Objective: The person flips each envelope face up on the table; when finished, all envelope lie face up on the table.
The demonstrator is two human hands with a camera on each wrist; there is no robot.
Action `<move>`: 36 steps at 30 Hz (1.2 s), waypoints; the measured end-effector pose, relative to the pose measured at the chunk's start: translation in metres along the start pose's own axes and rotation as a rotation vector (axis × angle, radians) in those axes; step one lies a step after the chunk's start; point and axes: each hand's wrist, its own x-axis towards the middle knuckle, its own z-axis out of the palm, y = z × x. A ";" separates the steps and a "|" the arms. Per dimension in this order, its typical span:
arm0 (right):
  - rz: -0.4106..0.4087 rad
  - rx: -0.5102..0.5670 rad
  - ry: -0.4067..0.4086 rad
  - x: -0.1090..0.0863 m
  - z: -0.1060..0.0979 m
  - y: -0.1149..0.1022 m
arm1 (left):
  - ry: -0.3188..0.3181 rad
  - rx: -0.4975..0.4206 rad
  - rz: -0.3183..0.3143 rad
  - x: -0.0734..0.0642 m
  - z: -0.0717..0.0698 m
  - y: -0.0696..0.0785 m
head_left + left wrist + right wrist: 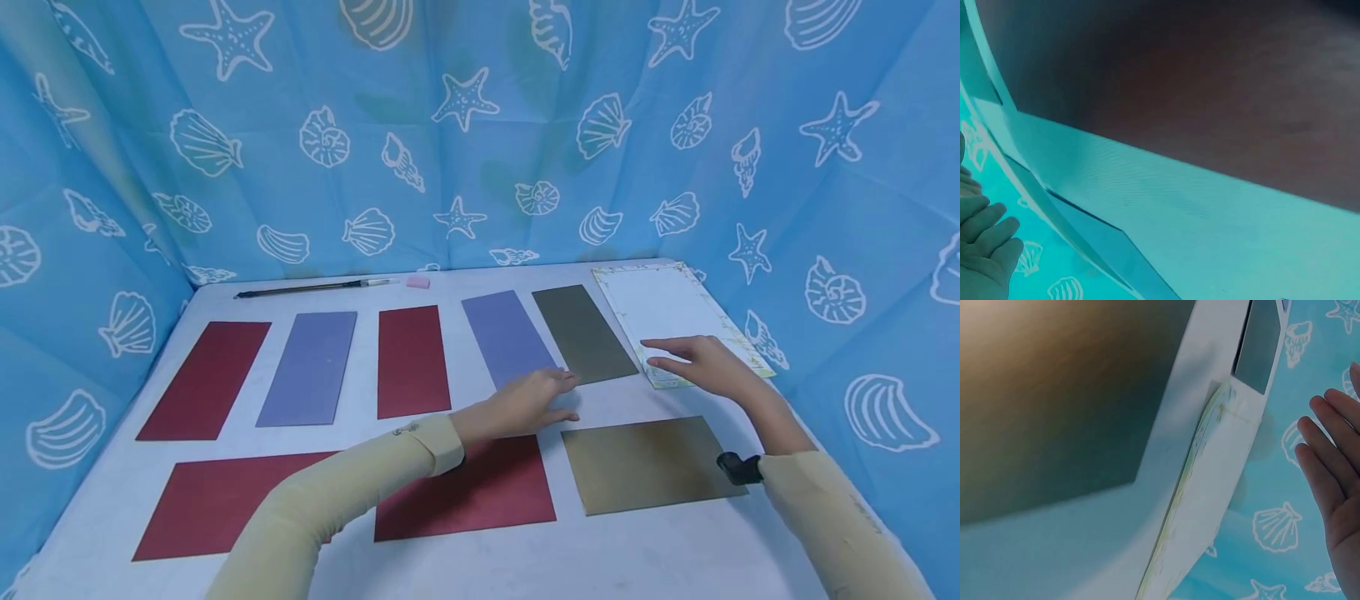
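My left hand [528,404] reaches over the middle of the table with its fingers extended and nothing in them. In the head view it overlaps the lower end of a purple card [506,329], and its fingertips lie near the corner of a dark olive card [585,333]. A red card [480,492] lies under the left wrist. My right hand [701,362] also holds nothing, its fingers and thumb apart. It overlaps a white sheet with a floral border [660,300] at the back right. Below it lies a golden-brown card [652,462].
Further left lie red cards [206,379] [412,362] [225,504] and another purple card [307,367]. At the back edge are a brush [315,287] and a small pink block [417,282]. A blue shell-patterned curtain [465,167] surrounds the white-covered table [352,575].
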 end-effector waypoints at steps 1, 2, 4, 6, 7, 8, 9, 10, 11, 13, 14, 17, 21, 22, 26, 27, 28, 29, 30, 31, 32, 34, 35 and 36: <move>0.000 0.000 0.003 0.005 0.001 0.000 | 0.002 -0.006 -0.007 0.002 0.001 0.000; 0.002 0.001 0.005 0.009 0.002 0.000 | 0.005 -0.010 -0.011 0.005 0.002 -0.001; 0.001 0.007 0.008 0.017 0.005 0.000 | 0.012 -0.018 -0.015 0.010 0.003 -0.003; 0.000 0.019 0.009 0.025 0.007 0.001 | 0.017 -0.026 -0.023 0.015 0.005 -0.005; 0.000 0.026 0.009 0.029 0.008 0.001 | 0.019 -0.026 -0.026 0.017 0.007 -0.006; -0.001 0.034 0.008 0.032 0.010 0.002 | 0.019 -0.024 -0.032 0.018 0.008 -0.007; -0.004 0.040 0.005 0.036 0.011 0.003 | 0.018 -0.023 -0.038 0.020 0.009 -0.008; -0.004 0.044 0.001 0.039 0.012 0.004 | 0.016 -0.021 -0.043 0.021 0.009 -0.009; -0.004 0.048 -0.002 0.043 0.013 0.006 | 0.013 -0.016 -0.049 0.023 0.010 -0.010; -0.004 0.051 -0.004 0.051 0.014 0.008 | 0.012 -0.010 -0.056 0.027 0.010 -0.011; -0.003 0.052 -0.007 0.055 0.014 0.009 | 0.011 -0.011 -0.060 0.029 0.010 -0.011; 0.014 0.052 -0.019 0.068 0.015 0.010 | 0.006 -0.008 -0.079 0.036 0.012 -0.012; 0.036 0.061 -0.050 0.085 0.018 0.006 | -0.020 0.039 -0.112 0.046 0.017 -0.011; 0.041 0.057 -0.053 0.090 0.019 0.006 | -0.032 0.068 -0.119 0.049 0.019 -0.010; 0.076 0.050 -0.054 0.109 0.023 0.003 | -0.074 0.170 -0.158 0.063 0.025 -0.005; 0.089 0.045 -0.059 0.113 0.024 0.002 | -0.082 0.194 -0.172 0.066 0.026 -0.004; 0.104 0.040 -0.066 0.117 0.026 0.003 | -0.084 0.210 -0.188 0.069 0.028 -0.002; 0.121 0.037 -0.075 0.120 0.028 0.003 | -0.082 0.224 -0.204 0.072 0.029 0.000; 0.140 0.032 -0.085 0.123 0.030 0.003 | -0.080 0.240 -0.219 0.075 0.030 0.001; 0.158 0.026 -0.099 0.126 0.032 0.003 | -0.076 0.254 -0.235 0.077 0.031 0.003; 0.171 0.016 -0.110 0.128 0.033 0.003 | -0.073 0.271 -0.249 0.079 0.032 0.004; 0.194 -0.003 -0.128 0.132 0.035 0.003 | -0.071 0.306 -0.274 0.081 0.034 0.007; 0.200 -0.012 -0.132 0.133 0.036 0.003 | -0.072 0.325 -0.286 0.082 0.034 0.008; 0.205 -0.023 -0.137 0.134 0.036 0.002 | -0.073 0.345 -0.297 0.082 0.034 0.009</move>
